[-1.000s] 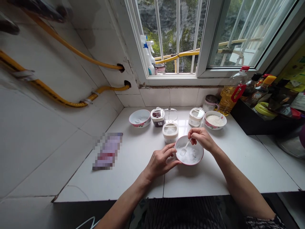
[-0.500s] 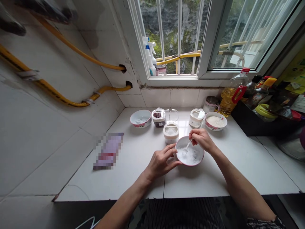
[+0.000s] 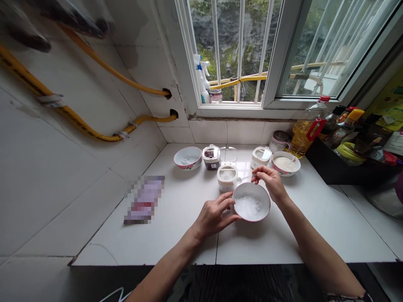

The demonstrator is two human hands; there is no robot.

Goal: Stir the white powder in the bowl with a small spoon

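My left hand [image 3: 217,213] grips the left side of a white bowl [image 3: 266,205] with a pink rim. White grains [image 3: 248,205] cover the bowl's bottom. My right hand [image 3: 270,181] pinches a small white spoon [image 3: 238,180] above the bowl's far rim. The spoon's head is beside a lidded white container [image 3: 227,185], and whether it touches the container I cannot tell. This container also has white contents showing at its top.
Behind stand a flowered bowl [image 3: 188,151], a container of dark contents [image 3: 211,162], another white container [image 3: 260,157] and a bowl of pale grains [image 3: 285,167]. An oil bottle [image 3: 304,132] and a black box of bottles [image 3: 327,167] are at right. A blurred purple packet [image 3: 146,199] lies left.
My right hand has lifted the spoon out of the white grains, up and left toward the near container. My left hand still holds the bowl. The view has shifted slightly.
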